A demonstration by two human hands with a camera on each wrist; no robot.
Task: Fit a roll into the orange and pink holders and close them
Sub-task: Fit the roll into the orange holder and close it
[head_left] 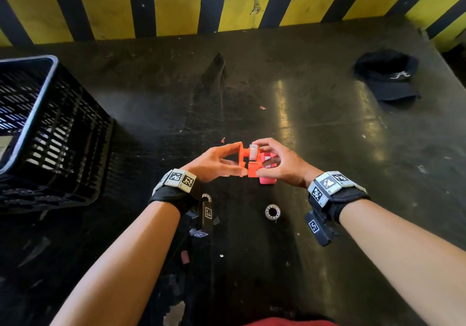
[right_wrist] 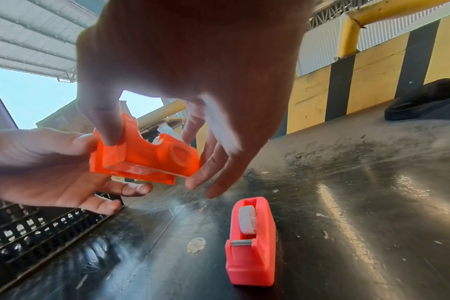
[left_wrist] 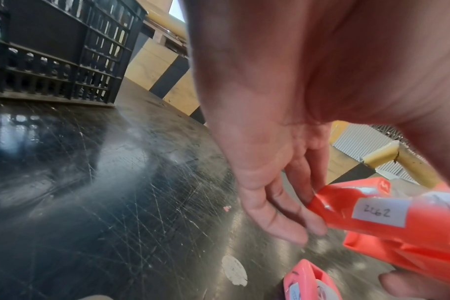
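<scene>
Left hand [head_left: 214,161]: raised above the dark scratched worktop [head_left: 327,136], thumb and curled fingers pinching the left side of the orange plastic tape holder [head_left: 248,160].

Right hand [head_left: 280,160]: level with the left, thumb on the holder's near end, fingers arched over its far top; grasping the same holder.

Orange holder: held in the air between both hands, clear of the worktop, a pale roll [head_left: 253,150] showing in its top slot. The left wrist view alone shows a white label on its side, handwritten, reading roughly "2262". The right wrist view alone shows its underside and a round recess in its side wall.

Pink plastic tape holder [right_wrist: 251,249]: standing on the worktop just beneath the hands, largely hidden in the head view; the right wrist view shows a white roll seated in it and a metal cutter at its near end.

Loose clear tape roll [head_left: 272,212]: flat on the worktop, nearer than the hands.

Black slatted plastic crate [head_left: 50,134]: far left.

Black cap [head_left: 388,78]: far right.
</scene>
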